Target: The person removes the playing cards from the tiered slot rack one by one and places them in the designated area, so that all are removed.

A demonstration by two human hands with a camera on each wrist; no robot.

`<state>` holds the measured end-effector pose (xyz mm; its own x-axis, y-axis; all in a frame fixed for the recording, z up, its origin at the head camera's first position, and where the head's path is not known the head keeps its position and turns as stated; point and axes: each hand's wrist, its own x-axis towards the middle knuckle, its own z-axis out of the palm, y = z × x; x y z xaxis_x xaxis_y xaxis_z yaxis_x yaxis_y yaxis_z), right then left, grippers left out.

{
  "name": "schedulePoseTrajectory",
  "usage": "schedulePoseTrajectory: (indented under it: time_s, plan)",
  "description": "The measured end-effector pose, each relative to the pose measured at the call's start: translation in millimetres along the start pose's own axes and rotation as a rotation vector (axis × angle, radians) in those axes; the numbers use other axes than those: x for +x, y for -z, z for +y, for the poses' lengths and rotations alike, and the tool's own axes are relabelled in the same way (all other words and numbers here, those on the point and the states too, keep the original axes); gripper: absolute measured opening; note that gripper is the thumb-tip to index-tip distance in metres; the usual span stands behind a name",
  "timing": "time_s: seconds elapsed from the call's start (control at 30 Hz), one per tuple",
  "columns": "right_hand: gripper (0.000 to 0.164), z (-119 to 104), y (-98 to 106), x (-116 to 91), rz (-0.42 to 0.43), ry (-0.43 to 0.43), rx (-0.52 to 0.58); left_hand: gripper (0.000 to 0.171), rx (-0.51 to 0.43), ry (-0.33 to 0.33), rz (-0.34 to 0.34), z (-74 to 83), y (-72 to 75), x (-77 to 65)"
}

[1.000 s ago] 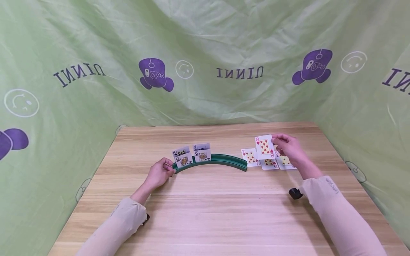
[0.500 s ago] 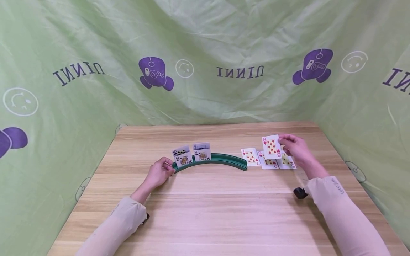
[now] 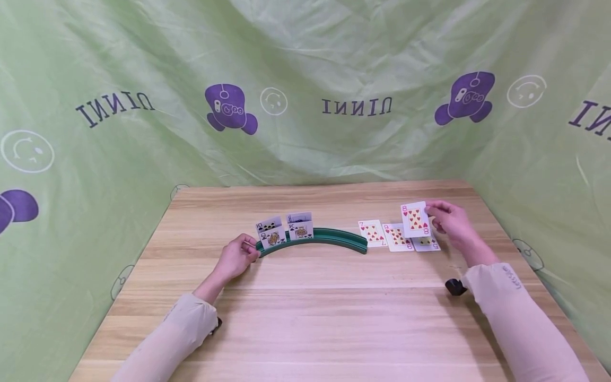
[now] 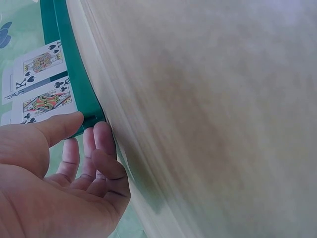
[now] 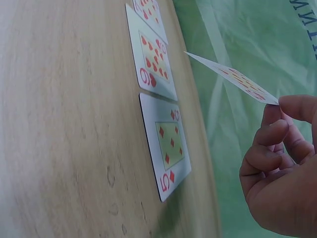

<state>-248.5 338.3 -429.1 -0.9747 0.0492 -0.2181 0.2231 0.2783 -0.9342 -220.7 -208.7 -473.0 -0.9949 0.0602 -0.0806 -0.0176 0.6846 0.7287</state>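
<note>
My right hand pinches the eight of hearts by its right edge. The card hangs above the table, covering part of the five of diamonds in the head view. My left hand holds the left end of the curved green card holder between thumb and fingers. Standing in the holder's left half are the queen of clubs and the king of spades. Behind them show a black ten and another card, mostly hidden.
Flat on the table, right of the holder, the seven of hearts, the nine of hearts and the five of diamonds lie in a row. A green printed cloth hangs behind and at both sides.
My right hand has carried the eight of hearts rightward, from over the nine of hearts to over the five of diamonds. My left hand keeps its hold on the holder's end.
</note>
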Motion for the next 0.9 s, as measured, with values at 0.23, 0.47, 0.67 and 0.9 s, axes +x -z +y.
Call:
schedulePoseTrajectory:
  time_s: [0.23, 0.47, 0.67, 0.9]
  plan:
    - [0.029, 3.8, 9.0, -0.8, 0.011, -0.015, -0.016, 0.022, 0.002, 0.003, 0.001, -0.1, -0.2, -0.1]
    - [0.027, 11.5, 18.2, -0.2, 0.03, -0.028, -0.035, 0.021, 0.008, 0.012, -0.005, -0.1, 0.3, 0.5]
    - [0.025, 18.2, 26.2, 2.0, 0.028, -0.033, -0.041, 0.022, 0.009, 0.016, -0.008, 0.2, 0.7, 0.4]
    - [0.034, 19.2, 30.8, -1.2, 0.07, -0.069, -0.088, 0.022, 0.007, 0.009, -0.008, -0.7, 0.5, 0.3]
